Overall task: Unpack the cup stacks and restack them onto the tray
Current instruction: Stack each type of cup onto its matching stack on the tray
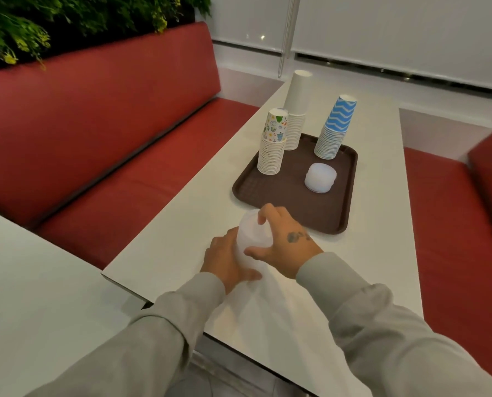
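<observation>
The left hand (227,260) and right hand (284,245) curl round a cloudy, translucent cup stack (250,239) at the bench (382,196), just before the brown tray (267,196); on the tray stand 3 paper piles: a doodle-printed stack (273,147), a plain white stack (296,107) and a blue zigzag stack (336,127); beside them sits 1 low translucent stack (320,177).

Tray (270,196): dark brown, rectangular, rounded corners, textured floor. Lies flat on the white bench (382,253) and carries four stacks.

Patterned stack (272,150): paper cups, mouths down, colourful doodle print on the top cup. Upright at the tray's near-left.

White stack (296,110): plain tall paper cups, mouths down. The tallest stack, just behind the patterned stack at the far-left corner.

Blue stack (335,130): blue-and-white zigzag cups, mouths down, leaning slightly. Far-right of the tray.

Short clear stack (320,177): translucent plastic, low. Near-right of the tray.

Loose clear stack (252,239): translucent plastic, blurred. Off the tray, near its front edge, held between the left hand (227,259) and the right hand (284,242).
</observation>
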`<state>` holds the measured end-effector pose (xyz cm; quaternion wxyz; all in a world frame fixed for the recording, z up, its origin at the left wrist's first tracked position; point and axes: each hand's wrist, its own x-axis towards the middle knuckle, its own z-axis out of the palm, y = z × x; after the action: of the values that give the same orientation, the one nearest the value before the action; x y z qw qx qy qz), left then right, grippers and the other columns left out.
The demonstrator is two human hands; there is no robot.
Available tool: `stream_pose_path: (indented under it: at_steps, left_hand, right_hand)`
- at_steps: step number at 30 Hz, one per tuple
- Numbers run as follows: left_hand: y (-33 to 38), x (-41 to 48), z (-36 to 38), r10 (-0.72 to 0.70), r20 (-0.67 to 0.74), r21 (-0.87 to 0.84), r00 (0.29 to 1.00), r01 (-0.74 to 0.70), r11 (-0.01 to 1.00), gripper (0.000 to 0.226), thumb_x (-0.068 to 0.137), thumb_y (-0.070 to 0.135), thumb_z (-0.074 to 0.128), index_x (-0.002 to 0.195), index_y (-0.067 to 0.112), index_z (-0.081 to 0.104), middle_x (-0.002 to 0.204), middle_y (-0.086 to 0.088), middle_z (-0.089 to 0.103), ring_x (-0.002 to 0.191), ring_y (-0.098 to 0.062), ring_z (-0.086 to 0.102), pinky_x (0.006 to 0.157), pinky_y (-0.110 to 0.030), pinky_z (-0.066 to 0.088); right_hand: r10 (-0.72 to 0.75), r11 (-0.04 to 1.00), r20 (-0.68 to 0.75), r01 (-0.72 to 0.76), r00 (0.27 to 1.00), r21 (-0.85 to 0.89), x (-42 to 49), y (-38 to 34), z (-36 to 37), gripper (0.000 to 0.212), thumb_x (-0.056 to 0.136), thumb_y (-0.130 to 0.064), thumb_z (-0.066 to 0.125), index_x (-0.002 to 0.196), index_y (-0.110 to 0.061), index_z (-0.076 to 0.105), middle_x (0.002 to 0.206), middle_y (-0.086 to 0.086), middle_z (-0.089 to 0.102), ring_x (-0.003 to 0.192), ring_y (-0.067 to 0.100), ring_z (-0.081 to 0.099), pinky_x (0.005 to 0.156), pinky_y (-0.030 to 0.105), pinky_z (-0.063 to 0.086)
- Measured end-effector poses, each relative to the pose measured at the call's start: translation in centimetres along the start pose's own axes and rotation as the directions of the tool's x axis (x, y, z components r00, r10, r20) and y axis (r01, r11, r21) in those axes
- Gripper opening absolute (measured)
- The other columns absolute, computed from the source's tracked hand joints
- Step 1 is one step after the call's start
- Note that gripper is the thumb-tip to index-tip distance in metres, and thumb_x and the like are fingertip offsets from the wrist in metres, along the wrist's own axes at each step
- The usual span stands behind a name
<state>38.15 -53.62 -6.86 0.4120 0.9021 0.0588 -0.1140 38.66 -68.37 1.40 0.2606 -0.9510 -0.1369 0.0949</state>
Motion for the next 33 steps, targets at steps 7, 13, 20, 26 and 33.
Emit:
stream_pose_path:
  at_steps: [7, 13, 20, 26, 33]
  left_hand:
    - [0.5, 1.1, 0.2, 0.040, -0.004, 0.061, 0.999, -0.039, 0.997, 0.070, 0.058, 0.038, 0.086, 0.113, 0.037, 0.043, 0.096, 0.014, 0.049, 0.105, -0.022, 0.051, 0.087, -0.038, 0.052]
    - [1.1, 1.6, -0.2, 0.065, 0.013, 0.093, 0.998, -0.066, 0.993, 0.069, 0.061, 0.031, 0.085, 0.118, 0.031, 0.046, 0.096, 0.011, 0.054, 0.101, -0.023, 0.054, 0.087, -0.041, 0.053]
    - [2.0, 3.3, -0.9, 0.120, 0.021, -0.169, 0.993, -0.115, 0.979, 0.097, 0.063, 0.010, 0.087, 0.140, 0.035, 0.035, 0.124, 0.005, 0.048, 0.112, -0.023, 0.055, 0.095, -0.038, 0.054]
    - [4.5, 5.0, -3.3, 0.244, 0.089, -0.521, 0.966, -0.164, 0.838, 0.090, 0.067, 0.021, 0.092, 0.136, 0.044, 0.039, 0.126, 0.013, 0.057, 0.117, -0.017, 0.057, 0.079, -0.027, 0.059]
    - [5.6, 6.6, -7.0, 0.278, 0.061, -0.475, 0.959, -0.217, 0.853, 0.079, 0.067, 0.032, 0.091, 0.129, 0.039, 0.042, 0.121, 0.011, 0.059, 0.110, -0.016, 0.058, 0.092, -0.036, 0.056]
  right_hand:
    - [0.023, 0.997, -0.019, -0.022, 1.000, 0.078, 0.5, 0.9, -0.2, 0.047, 0.083, -0.039, 0.076, 0.107, -0.029, 0.037, 0.118, -0.007, 0.041, 0.095, 0.025, 0.052, 0.073, 0.029, 0.040]
    - [0.066, 0.989, -0.024, -0.063, 0.998, 0.135, 1.0, 1.0, -0.8, 0.047, 0.082, -0.038, 0.078, 0.104, -0.030, 0.038, 0.112, -0.006, 0.043, 0.094, 0.023, 0.049, 0.061, 0.019, 0.036]
    - [0.091, 0.984, -0.061, -0.081, 0.994, 0.157, 2.5, 0.1, -2.4, 0.048, 0.080, -0.038, 0.080, 0.105, -0.032, 0.039, 0.110, -0.005, 0.047, 0.093, 0.020, 0.050, 0.064, 0.021, 0.039]
    - [0.128, 0.981, -0.109, -0.110, 0.986, 0.160, 4.0, -1.5, -5.4, 0.048, 0.078, -0.041, 0.081, 0.103, -0.032, 0.042, 0.105, -0.005, 0.049, 0.089, 0.016, 0.051, 0.066, 0.026, 0.044]
    - [0.162, 0.979, -0.184, -0.134, 0.970, 0.156, 5.3, -4.2, -7.7, 0.036, 0.082, -0.050, 0.075, 0.103, -0.032, 0.052, 0.116, -0.005, 0.047, 0.099, 0.015, 0.051, 0.083, 0.030, 0.049]
